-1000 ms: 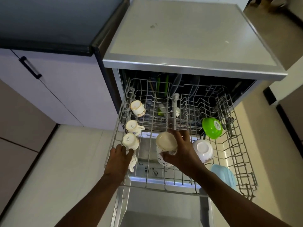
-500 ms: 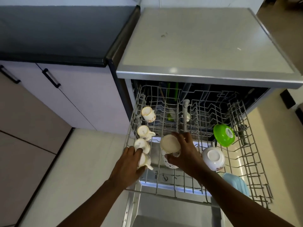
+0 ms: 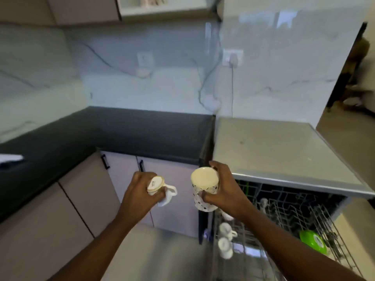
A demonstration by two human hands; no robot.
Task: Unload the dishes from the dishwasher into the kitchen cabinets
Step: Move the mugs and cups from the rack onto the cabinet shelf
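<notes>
A small cup (image 3: 156, 184) is gripped by the left hand (image 3: 140, 192), a patterned mug (image 3: 205, 188) by the right hand (image 3: 225, 191), fingers curled round each; nothing is shelved yet; cups (image 3: 225, 239) and a green bowl (image 3: 313, 241) are left in the rack (image 3: 284, 216).

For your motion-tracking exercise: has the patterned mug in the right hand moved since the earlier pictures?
Yes. The patterned mug has been lifted out of the dishwasher rack; the right hand now holds it above the rack's left edge.
</notes>
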